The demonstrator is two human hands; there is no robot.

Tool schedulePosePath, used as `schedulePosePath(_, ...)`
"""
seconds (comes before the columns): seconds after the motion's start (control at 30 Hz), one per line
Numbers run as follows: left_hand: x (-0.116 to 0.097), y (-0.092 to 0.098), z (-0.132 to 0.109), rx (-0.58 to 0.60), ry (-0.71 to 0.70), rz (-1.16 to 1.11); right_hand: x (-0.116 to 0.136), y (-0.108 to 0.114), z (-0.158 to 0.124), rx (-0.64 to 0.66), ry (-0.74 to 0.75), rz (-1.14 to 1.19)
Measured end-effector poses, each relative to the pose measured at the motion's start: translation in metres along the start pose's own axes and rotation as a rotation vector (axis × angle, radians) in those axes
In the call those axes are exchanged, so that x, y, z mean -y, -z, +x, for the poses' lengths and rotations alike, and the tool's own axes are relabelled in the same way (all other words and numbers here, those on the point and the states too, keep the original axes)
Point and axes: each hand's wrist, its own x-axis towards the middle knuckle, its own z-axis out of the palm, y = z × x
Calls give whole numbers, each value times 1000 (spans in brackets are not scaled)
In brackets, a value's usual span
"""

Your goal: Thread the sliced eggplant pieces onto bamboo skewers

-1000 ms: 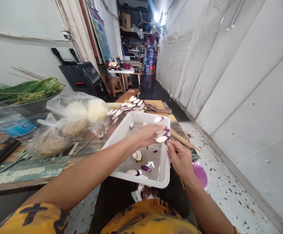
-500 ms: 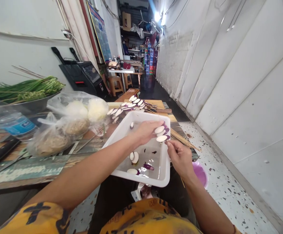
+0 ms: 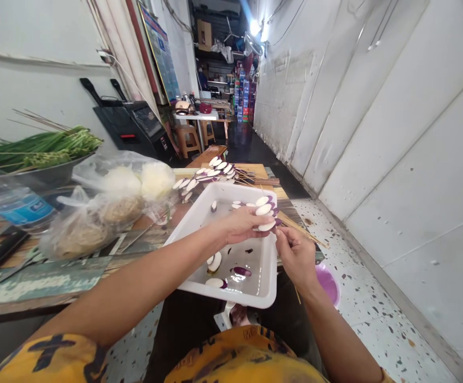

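"What can you count, starting at the left?"

"One black-handled knife [image 3: 0,250], one blue-labelled water bottle [image 3: 24,207], one metal bowl [image 3: 61,169] of leafy greens [image 3: 58,146], and at least two clear plastic bags [image 3: 77,231]. Next, a heap of skewered slices [image 3: 205,174], too overlapped to count, and one white tub [image 3: 231,299] of water. Five loose pieces [image 3: 216,283] show in its left and near parts, with others beyond the left wrist. Farther right lie a sheaf of bamboo skewers [image 3: 305,232], uncountable, and one pink basin [image 3: 329,284]."

"And the eggplant slices [image 3: 263,209] being handled?"

"Long ovals, white-fleshed and purple-edged, overlapping above the tub's right side. Three pale faces show plainly."

"The hands?"

"The left hand [image 3: 241,224] is partly open, its fingers and thumb around those slices. The right hand [image 3: 297,256], just outside the tub's rim, is curled nearly closed, thumb and forefinger pinching a thin skewer [image 3: 297,295] whose tail sticks out below. I cannot tell how many slices its point has pierced."
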Motion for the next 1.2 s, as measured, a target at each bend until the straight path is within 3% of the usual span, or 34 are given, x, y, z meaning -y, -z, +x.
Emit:
schedulePosePath(0.3,-4,-7,-5,-27,-30,78,-1,1,-1,64,-86,89)
schedulePosePath(0.43,-10,2,-4,-2,-49,74,-3,2,-2,100,-90,145)
schedulePosePath(0.5,-16,11,-4,28,-8,187,-3,4,-3,65,-80,153)
schedulePosePath(0.57,-22,23,-4,-69,-33,414,-3,6,-3,-11,-103,172)
schedulePosePath(0.7,-27,47,1,-511,-202,1007,-3,10,-4,-70,-177,270)
schedulePosePath(0.77,-26,56,3,-575,-138,1188,-2,11,-6,-58,-186,284)
schedulePosePath(0.9,-16,63,5,-583,16,1255,1,13,-8,-54,-171,243)
schedulePosePath(1.03,-3,61,9,-438,91,1264,2,14,-9,-15,-159,241)
schedulePosePath(1.13,-3,60,13,-347,40,1165,0,15,-10,15,-155,222)
schedulePosePath(1.2,-10,62,14,-390,-73,1017,-1,16,-11,45,-160,210)
